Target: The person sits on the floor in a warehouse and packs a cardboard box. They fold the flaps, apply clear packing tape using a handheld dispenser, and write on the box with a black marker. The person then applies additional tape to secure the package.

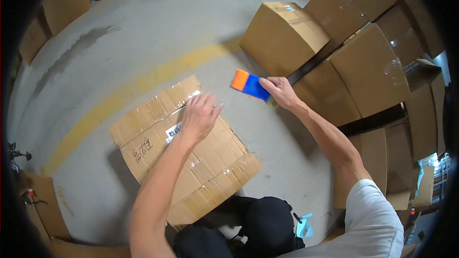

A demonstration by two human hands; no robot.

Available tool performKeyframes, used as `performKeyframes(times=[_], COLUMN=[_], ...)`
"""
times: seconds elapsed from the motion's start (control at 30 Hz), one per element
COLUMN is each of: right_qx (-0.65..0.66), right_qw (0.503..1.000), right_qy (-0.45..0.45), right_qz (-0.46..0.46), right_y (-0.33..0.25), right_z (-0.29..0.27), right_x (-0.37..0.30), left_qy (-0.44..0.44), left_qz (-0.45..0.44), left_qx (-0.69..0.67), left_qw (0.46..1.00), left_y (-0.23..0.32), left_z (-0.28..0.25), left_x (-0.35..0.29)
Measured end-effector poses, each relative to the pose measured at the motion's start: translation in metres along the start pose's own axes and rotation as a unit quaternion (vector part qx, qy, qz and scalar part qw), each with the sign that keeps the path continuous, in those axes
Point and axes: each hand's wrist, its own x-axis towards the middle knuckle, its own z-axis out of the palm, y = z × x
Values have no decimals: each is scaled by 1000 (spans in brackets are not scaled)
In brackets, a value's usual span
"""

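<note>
A worn cardboard box (210, 149) lies on the floor before my knees, with strips of clear tape across it and handwriting on its top. My left hand (200, 114) is over the box's far part, touching or just above it. Its thumb stands apart from the slightly blurred fingers, and nothing shows in it. Beyond the box's right side, my right hand (279, 91) grips a blue and orange tape dispenser (253, 87) above the floor. The palm covers the dispenser's near end. A white label (173, 132) on the box is partly hidden by my left arm.
Large cardboard boxes (370, 69) are stacked along the right, one standing box (282, 38) at their far end. More cartons (67, 2) stand at the far left. A yellow line (143, 77) curves across the grey floor. A light-blue item (304, 227) lies beside my knee.
</note>
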Motion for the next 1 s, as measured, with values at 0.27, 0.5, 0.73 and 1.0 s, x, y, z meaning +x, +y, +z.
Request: performKeyframes(times=[0.27,0.5,0.73,1.0], right_qx=[16,43,-112,-268], right_qw=[966,892,893,880], right_qy=[-128,-267,-386,-358], right_qz=[-223,-363,-202,-157], right_y=[-114,-158,-234,-231], right_z=[29,84,97,142], right_x=[-141,-174,-161,-121], left_qy=[1,188,399,428], left_qz=[-373,-495,-535,-657], left_qx=[-596,-574,-316,-236], left_qw=[711,625,674,574], left_y=[109,180,114,-32], left_z=[-141,-187,-232,-186], left_x=[-100,-195,-263,-362])
